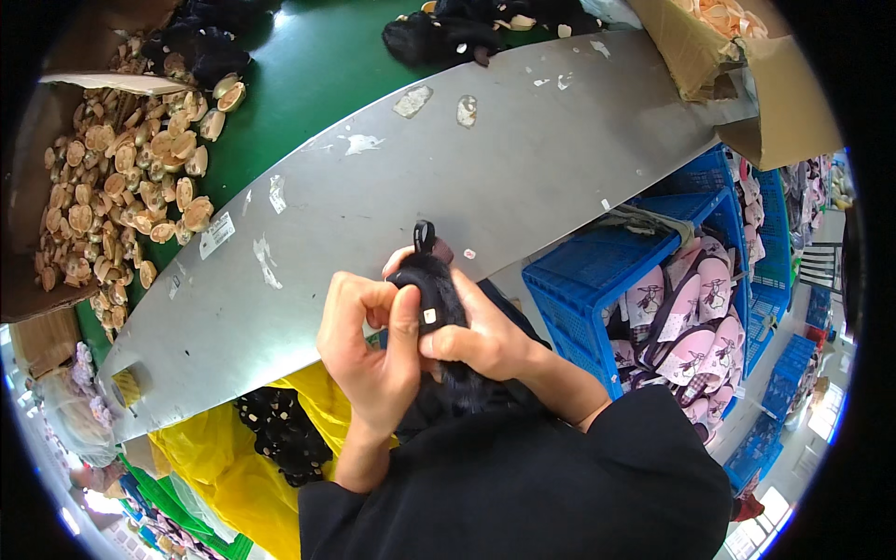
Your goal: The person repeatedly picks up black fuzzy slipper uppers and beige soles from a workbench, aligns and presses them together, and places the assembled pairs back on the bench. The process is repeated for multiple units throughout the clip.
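Observation:
A small black plush piece (436, 282) is held between my two hands over the near edge of the metal table. It has a black loop at its top, a dull brownish-pink bit beside the loop and a small pale patch on its front. My left hand (367, 341) pinches its left side with thumb and bent fingers. From the right, my right hand (492, 343) grips it, thumb across the front near the pale patch. The fingers behind the plush are partly hidden.
The grey metal table edge (373, 196) curves before a green surface (308, 61). Gold, shell-like pieces (121, 187) pile up at left. Black plush pieces (420, 39) lie at the far side. A blue crate (579, 289) holds pink slippers (686, 308) at right. A yellow bag (219, 467) hangs near left.

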Tool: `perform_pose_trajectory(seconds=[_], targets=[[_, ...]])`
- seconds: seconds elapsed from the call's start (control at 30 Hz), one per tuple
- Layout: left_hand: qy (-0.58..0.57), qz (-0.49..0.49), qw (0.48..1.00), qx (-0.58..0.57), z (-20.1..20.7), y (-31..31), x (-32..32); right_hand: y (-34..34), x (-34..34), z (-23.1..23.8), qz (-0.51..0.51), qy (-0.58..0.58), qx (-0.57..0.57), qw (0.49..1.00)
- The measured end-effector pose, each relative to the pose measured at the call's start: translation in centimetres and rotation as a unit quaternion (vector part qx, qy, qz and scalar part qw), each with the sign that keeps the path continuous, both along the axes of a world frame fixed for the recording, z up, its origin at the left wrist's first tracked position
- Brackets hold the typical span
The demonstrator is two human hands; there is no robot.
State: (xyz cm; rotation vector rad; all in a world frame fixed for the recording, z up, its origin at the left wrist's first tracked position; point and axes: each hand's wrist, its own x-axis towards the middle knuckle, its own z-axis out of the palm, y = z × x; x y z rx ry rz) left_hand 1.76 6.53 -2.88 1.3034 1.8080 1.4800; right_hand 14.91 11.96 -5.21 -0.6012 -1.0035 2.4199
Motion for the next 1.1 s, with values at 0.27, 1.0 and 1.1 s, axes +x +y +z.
perform_pose_trajectory(seconds=[0.27, 1.0, 1.1], targets=[[-0.038, -0.177, 0.982, 0.057, 0.4, 0.0, -2.1, 0.9, 1.6, -0.4, 0.039, 0.084, -0.124, 0.988], [-0.198, -0.060, 0.978, 0.035, -1.0, -2.1, -1.0, 3.1, 3.2, -1.5, -0.029, -0.096, 0.205, 0.974], [-0.168, -0.060, 0.983, 0.049, -0.5, -2.2, -1.1, 5.2, 2.9, 0.0, -0.037, -0.113, 0.254, 0.960]])
